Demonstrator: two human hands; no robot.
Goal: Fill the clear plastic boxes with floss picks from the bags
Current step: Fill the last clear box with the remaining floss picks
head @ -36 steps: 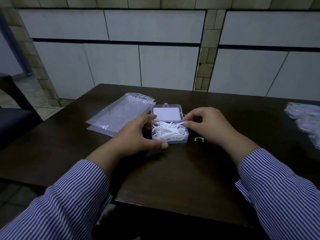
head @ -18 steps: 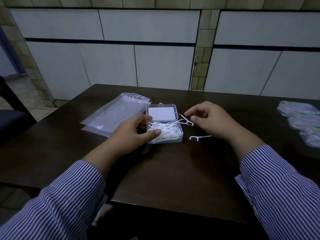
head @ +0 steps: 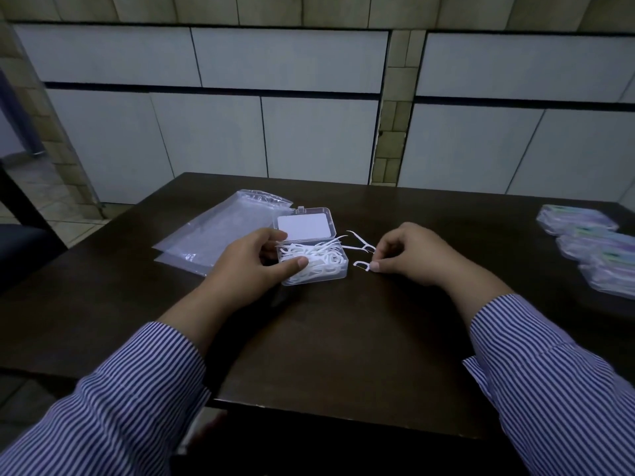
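Note:
A clear plastic box [head: 338,269] stands open on the dark table, heaped with white floss picks [head: 319,259]; its lid [head: 305,225] lies back with a white label inside. My left hand [head: 254,266] grips the box's left side, thumb over the front rim on the picks. Right of the box, my right hand [head: 409,257] pinches a loose floss pick [head: 361,266] lying on the table. Another pick [head: 360,242] pokes out over the box's right edge.
Two flat empty clear bags [head: 220,231] lie left of the box. Several full bags of floss picks [head: 591,245] are stacked at the table's right edge. A dark chair [head: 20,245] stands at the far left. The table's front edge [head: 343,412] is near my sleeves.
My right hand drew away from the box, then came down on the loose pick on the table and pinched it. A pick now sticks out over the box's right edge. My left hand stayed.

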